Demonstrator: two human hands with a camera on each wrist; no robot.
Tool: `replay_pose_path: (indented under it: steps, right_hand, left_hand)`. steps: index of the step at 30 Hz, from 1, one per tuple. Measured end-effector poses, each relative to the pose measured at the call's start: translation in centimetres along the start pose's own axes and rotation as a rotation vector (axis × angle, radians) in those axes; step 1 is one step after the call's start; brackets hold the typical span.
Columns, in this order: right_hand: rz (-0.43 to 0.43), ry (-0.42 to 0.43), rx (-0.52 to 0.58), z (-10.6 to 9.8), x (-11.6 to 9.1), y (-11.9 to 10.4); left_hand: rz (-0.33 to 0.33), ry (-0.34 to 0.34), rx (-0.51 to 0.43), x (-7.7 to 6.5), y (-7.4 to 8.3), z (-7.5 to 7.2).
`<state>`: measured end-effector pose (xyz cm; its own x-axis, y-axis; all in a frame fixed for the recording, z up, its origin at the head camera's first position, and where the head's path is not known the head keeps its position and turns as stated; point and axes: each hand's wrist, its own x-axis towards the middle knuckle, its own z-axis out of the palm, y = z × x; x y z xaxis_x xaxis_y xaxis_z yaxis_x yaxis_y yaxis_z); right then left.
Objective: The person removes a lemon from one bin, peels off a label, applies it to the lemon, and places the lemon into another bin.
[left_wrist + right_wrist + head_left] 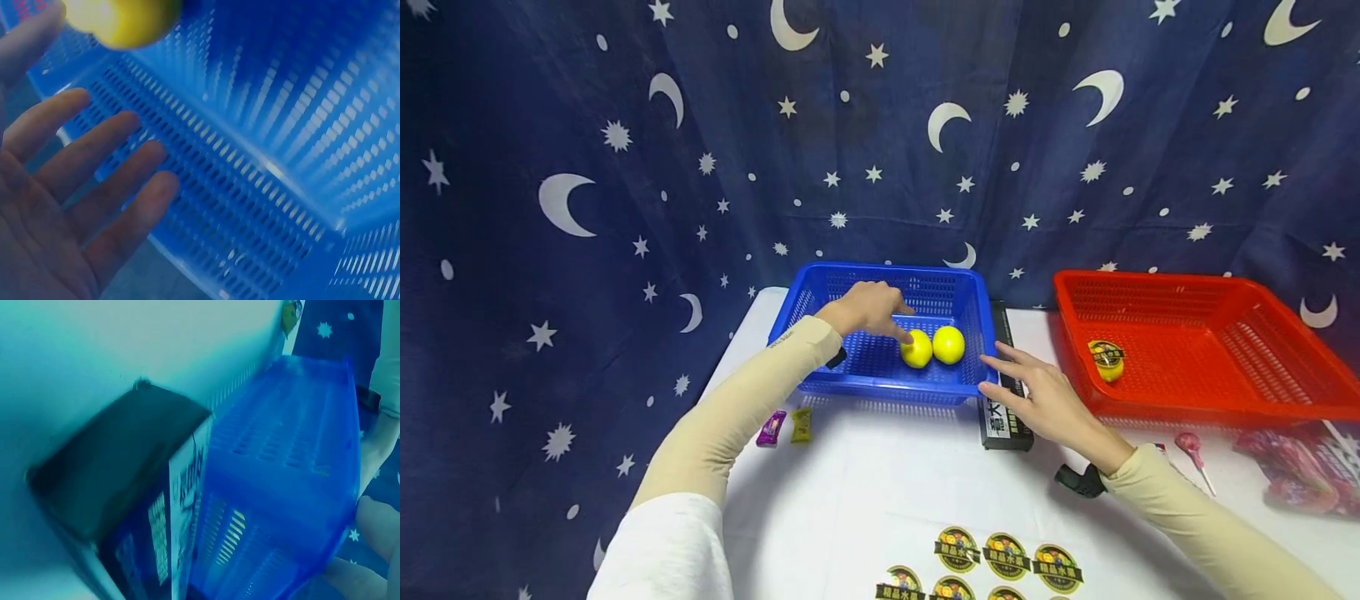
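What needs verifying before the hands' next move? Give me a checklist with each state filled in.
1. Left yellow fruit and right yellow fruit inside the blue basket: ok, side by side.
2. Left fingers gripping a fruit: not ok; they are spread at the left one, not wrapped around it.
3. Right fingers touching the basket's right rim: cannot tell; they are beside it.
4. Bare room in the red basket: ok, only one labelled fruit at its left side.
5. Round stickers apart from both baskets: ok, near the table's front.
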<state>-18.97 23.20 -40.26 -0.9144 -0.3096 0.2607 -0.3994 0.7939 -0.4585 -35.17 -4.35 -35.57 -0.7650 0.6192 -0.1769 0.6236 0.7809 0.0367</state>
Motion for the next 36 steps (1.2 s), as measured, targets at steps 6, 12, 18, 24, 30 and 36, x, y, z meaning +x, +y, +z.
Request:
replay_pose_path:
  steps: [6,12,18,24,30,36]
  right_hand:
    - [0.011,0.034,0.022,1.0,0.0,0.1]
    - [0.024,0.032,0.045,1.0,0.0,0.5]
    - [0.012,0.034,0.054,1.0,-0.1,0.8]
    - [0.005,0.041,0.056,0.9,-0.3,1.2]
    - [-0.002,0.048,0.059,1.1,-0.4,1.0]
    - [0.013,0.053,0.068,1.1,-1.1,0.9]
  left_hand:
    - [0.011,-0.075,-0.042,1.0,0.6,1.8]
    - [0.003,-0.088,-0.072,1.7,1.5,2.7]
    - [-0.007,-0.038,-0.081,1.9,1.8,3.2]
    - [0.011,-0.021,-0.107,1.9,1.8,3.1]
    - [-0.013,0.036,-0.158,0.9,1.0,2.0]
    - [-0.019,0.146,-0.288,-2.4,0.6,-1.2]
